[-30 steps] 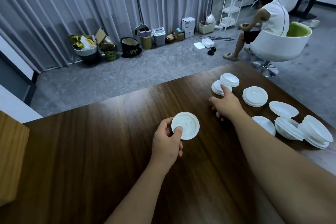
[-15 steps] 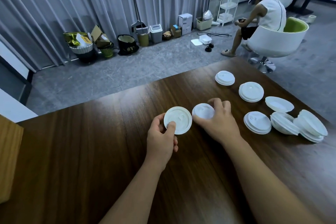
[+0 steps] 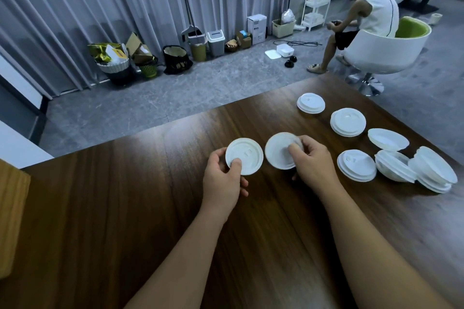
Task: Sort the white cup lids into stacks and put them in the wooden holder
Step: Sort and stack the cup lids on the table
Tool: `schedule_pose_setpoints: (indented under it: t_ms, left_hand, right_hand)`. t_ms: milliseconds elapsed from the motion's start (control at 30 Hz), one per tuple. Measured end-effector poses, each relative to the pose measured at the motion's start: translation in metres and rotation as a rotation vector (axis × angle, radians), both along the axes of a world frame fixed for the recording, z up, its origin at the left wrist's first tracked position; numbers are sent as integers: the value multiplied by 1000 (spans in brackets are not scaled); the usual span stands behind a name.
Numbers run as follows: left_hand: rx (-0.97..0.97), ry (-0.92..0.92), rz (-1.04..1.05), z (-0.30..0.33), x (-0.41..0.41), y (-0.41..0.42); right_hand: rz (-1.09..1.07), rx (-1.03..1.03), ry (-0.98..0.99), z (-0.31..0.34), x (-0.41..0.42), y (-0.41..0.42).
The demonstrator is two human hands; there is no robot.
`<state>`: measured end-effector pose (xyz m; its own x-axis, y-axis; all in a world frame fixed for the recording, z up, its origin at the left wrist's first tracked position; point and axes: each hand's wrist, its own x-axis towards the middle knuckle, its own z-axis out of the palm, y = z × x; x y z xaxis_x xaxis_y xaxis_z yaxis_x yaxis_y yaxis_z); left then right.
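Note:
My left hand [image 3: 222, 180] holds a white cup lid [image 3: 247, 155] by its near edge, top side up, just above the dark wooden table [image 3: 125, 208]. My right hand [image 3: 312, 163] pinches a second white lid [image 3: 278, 152] close beside the first, tilted toward me. More white lids lie to the right: a small stack [image 3: 310, 103] at the far edge, another stack [image 3: 347, 121], a single upturned lid [image 3: 388, 139], a low stack [image 3: 356, 165], and two leaning piles [image 3: 394, 169] [image 3: 434, 172]. A light wooden thing [image 3: 11, 206] shows at the left edge, mostly cut off.
Beyond the table's far edge lies grey floor with bins and boxes [image 3: 150, 57] along a curtain. A person sits in a white swivel chair [image 3: 381, 57] at the back right. The table's right edge runs close behind the lid piles.
My right hand picked a lid from the far stacks and drew it back next to the lid in my left hand. The left hand stayed nearly in place.

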<state>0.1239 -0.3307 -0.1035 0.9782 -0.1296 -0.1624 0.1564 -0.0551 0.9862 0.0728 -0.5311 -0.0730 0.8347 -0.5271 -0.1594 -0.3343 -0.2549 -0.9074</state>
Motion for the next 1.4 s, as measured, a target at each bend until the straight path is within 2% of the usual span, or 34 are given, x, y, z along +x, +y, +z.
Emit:
schedule_pose_setpoints:
  t_ms: [300, 467, 633, 767, 900, 1167, 1333, 1400]
  left_hand:
    - [57, -114, -52, 4, 48, -40]
    - [17, -134, -136, 7, 72, -65]
    - [-86, -141, -185, 2, 84, -77]
    - [-210, -107, -234, 0, 89, -75]
    - [-283, -90, -282, -2, 94, -72]
    - [-286, -80, -353, -10, 103, -78]
    - [-237, -98, -356, -15, 103, -80]
    - [-223, -110, -325, -16, 103, -81]
  right_hand:
    - [-111, 352, -253, -21, 16, -24]
    - [-314, 362, -328, -29, 38, -19]
    - [-473, 273, -360, -30, 60, -13]
    - [-388, 136, -293, -32, 64, -12]
    - [-332, 222, -278, -28, 68, -17]
    - [-304, 215, -281, -28, 80, -18]
    - [-277, 471, -320, -24, 79, -17]
    - [-233, 459, -320, -22, 81, -16]
